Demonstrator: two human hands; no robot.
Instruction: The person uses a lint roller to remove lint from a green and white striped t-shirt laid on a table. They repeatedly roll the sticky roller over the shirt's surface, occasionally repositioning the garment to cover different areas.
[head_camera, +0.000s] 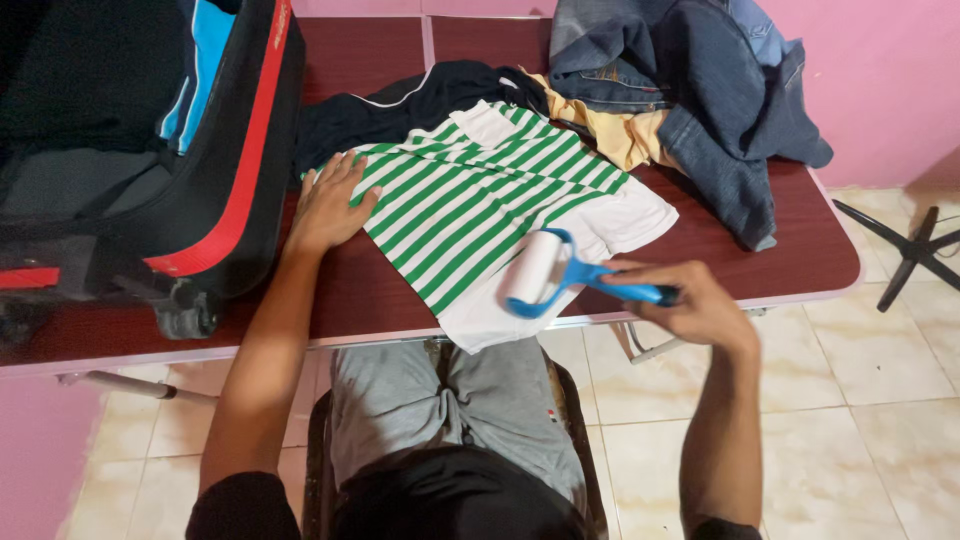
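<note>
The lint roller (545, 272) lay with its white roll on the near corner of the green-striped shirt (480, 205), which was spread flat on the table (370, 290). My right hand (695, 300) was clenched around its blue handle, just off the table's near edge. My left hand (328, 205) lay released, palm down and fingers spread, on the shirt's left edge. Behind the shirt were a dark garment (400, 105), a tan cloth (620, 135) and jeans (700, 90). At far left stood an open black suitcase (215, 170) with red trim.
</note>
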